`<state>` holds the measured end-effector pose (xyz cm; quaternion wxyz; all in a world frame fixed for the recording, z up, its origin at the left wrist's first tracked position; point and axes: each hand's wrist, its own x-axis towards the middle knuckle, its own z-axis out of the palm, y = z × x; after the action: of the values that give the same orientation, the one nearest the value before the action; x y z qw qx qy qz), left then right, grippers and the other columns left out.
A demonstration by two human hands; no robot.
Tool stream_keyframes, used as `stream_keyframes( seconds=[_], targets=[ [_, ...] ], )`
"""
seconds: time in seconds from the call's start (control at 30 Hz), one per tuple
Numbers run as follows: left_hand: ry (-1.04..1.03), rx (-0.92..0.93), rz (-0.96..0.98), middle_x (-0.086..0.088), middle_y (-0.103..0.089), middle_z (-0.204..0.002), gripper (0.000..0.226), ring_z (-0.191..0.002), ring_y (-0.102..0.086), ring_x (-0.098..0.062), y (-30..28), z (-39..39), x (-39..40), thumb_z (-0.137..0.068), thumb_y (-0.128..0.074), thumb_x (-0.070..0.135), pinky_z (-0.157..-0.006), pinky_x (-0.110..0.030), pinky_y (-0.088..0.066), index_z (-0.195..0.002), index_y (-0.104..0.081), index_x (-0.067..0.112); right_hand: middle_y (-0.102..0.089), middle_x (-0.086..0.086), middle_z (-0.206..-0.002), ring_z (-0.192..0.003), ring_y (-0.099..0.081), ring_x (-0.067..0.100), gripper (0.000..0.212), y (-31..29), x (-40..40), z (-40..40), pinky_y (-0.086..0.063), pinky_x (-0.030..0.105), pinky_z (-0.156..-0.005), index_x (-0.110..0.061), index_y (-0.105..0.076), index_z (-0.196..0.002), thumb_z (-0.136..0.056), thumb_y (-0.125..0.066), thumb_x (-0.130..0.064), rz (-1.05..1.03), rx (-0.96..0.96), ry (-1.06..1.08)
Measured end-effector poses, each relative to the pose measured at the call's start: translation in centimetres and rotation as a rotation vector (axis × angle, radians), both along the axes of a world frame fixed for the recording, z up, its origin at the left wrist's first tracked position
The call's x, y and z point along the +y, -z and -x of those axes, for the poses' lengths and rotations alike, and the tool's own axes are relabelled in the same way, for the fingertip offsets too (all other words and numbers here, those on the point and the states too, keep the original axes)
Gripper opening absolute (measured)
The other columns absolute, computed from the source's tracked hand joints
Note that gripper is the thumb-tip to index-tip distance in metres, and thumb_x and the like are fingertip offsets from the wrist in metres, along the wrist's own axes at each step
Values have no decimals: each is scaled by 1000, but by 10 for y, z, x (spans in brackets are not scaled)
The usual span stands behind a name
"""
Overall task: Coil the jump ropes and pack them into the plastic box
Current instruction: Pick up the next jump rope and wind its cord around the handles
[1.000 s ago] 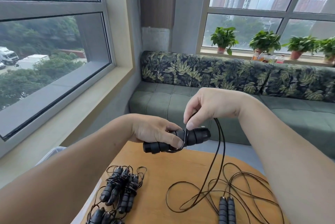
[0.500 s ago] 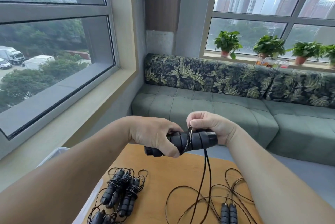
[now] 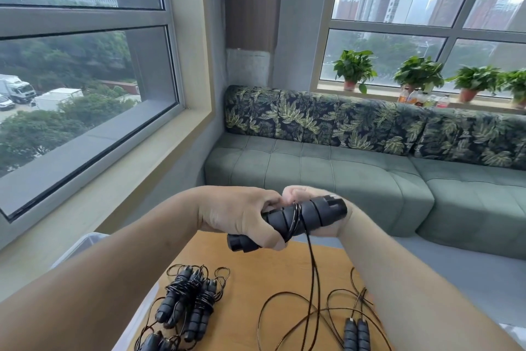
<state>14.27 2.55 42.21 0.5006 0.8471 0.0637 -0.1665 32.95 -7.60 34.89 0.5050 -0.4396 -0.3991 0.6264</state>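
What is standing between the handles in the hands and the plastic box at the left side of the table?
Nothing visible blocks that way. The left hand grips the black handles above the wooden table; the plastic box shows only its rim beyond the left forearm. The coiled jump ropes lie lower on the table, below that path.

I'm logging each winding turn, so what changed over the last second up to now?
The right hand, which pinched the cord above the handles a second ago, has swung down behind them, carrying the cord around for another turn. The left hand still grips the handles. The wound ropes, the loose rope and the table lie as before.
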Motion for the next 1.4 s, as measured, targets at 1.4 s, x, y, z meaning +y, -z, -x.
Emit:
stream_keyframes(
  seconds=[1.4],
  targets=[
    [-93,-144,-297,12,-68,-85,47,-74,-62,-3,28,13,-3,-69,-87,28,-67,-18,-49,-107,-61,39,-68,8,-71,-59,-56,21,16,-45,-30,20,-45,29,-58,-13,-71,-72,-68,-87,-15,122,-587,164]
  ],
)
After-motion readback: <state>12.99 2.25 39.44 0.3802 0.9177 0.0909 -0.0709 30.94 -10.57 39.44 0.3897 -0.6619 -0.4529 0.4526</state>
